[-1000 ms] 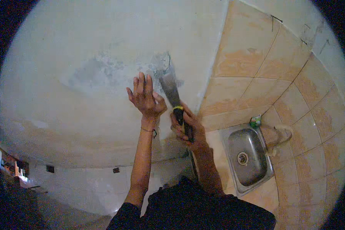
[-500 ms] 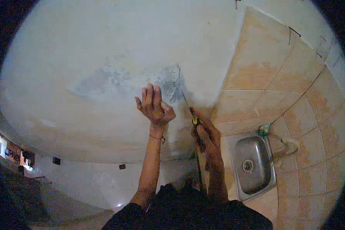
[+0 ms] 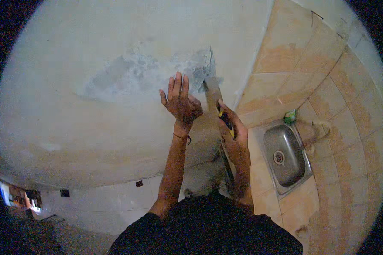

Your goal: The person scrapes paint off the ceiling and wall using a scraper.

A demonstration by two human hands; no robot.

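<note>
My left hand (image 3: 181, 101) rests flat on the pale plastered wall (image 3: 93, 140), fingers spread, just below a grey scraped patch (image 3: 140, 72). My right hand (image 3: 233, 134) grips a scraper (image 3: 212, 91) by its black and yellow handle. The scraper's flat metal blade lies against the wall at the patch's lower right edge, right beside my left hand's fingers.
To the right the wall is covered in orange-beige tiles (image 3: 293, 55). A small steel sink (image 3: 285, 155) sits in a tiled counter below, with a green object (image 3: 290, 117) at its back edge. Dark sockets (image 3: 64, 193) dot the lower wall.
The scraper blade has slid down from the patch's upper right to its lower edge. My left hand stayed on the wall. The view has shifted slightly.
</note>
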